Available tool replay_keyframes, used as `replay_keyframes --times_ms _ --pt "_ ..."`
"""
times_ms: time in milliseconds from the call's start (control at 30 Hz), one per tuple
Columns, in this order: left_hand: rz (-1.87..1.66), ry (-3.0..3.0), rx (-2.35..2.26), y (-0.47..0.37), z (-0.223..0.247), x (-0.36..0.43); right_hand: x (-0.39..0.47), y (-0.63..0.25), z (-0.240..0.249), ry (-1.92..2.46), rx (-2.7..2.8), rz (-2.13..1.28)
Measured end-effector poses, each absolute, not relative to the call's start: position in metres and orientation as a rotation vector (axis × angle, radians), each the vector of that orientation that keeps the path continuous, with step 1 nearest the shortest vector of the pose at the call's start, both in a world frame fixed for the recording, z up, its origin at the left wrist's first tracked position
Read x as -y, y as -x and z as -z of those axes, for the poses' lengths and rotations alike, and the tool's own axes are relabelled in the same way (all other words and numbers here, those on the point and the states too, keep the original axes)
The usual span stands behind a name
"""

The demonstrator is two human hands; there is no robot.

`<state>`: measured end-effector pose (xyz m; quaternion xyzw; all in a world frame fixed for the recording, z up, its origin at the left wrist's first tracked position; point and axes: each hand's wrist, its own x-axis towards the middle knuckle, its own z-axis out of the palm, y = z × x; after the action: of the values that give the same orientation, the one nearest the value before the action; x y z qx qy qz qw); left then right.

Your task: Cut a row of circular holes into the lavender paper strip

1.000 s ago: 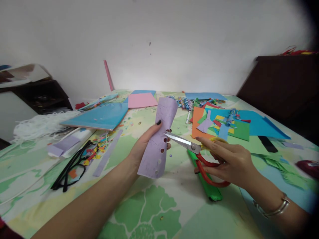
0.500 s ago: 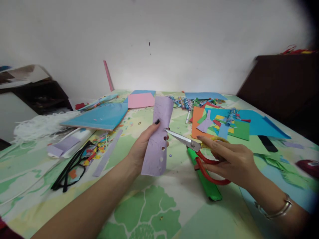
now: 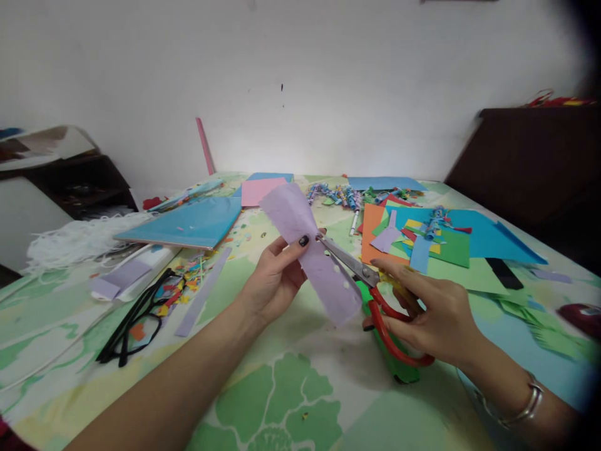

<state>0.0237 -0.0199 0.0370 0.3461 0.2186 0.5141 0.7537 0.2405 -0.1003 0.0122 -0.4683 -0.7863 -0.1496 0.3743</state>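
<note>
Pinching purple paper (image 3: pixel 322 275) in our L hand (image 3: pixel 277 275), prob. to steady it, we angle scissors (image 3: pixel 369 274), R hand (image 3: pixel 434 313) curled thru handles, at its holed edge.

At centre, above the surface (image 3: pixel 263 413), a paper piece (image 3: pixel 298 222) in the left hand (image 3: pixel 277 285), with scissors (image 3: pixel 354 266) in the right hand (image 3: pixel 436 313), blades at the paper's right edge. Below the scissors, on the surface, a tool (image 3: pixel 397 363). To the left, glasses (image 3: pixel 134 311), with scraps (image 3: pixel 190 280) beside them and a paper strip (image 3: pixel 204 291) just right of those. Farther back on that side, string (image 3: pixel 70 244) left of a folder (image 3: pixel 188 220). To the right, stacked sheets (image 3: pixel 370 241), with a curled piece (image 3: pixel 436 222) on top and a marker (image 3: pixel 354 222) just left. Behind everything, a wall (image 3: pixel 328 94).
</note>
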Motion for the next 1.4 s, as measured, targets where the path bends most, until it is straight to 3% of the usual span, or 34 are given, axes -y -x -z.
replay_keyframes --times_ms 1400 --pt "-1.131 -0.730 -0.437 -0.0224 -0.0267 0.0142 0.1012 -0.2391 -0.0054 1.155 2.048 0.381"
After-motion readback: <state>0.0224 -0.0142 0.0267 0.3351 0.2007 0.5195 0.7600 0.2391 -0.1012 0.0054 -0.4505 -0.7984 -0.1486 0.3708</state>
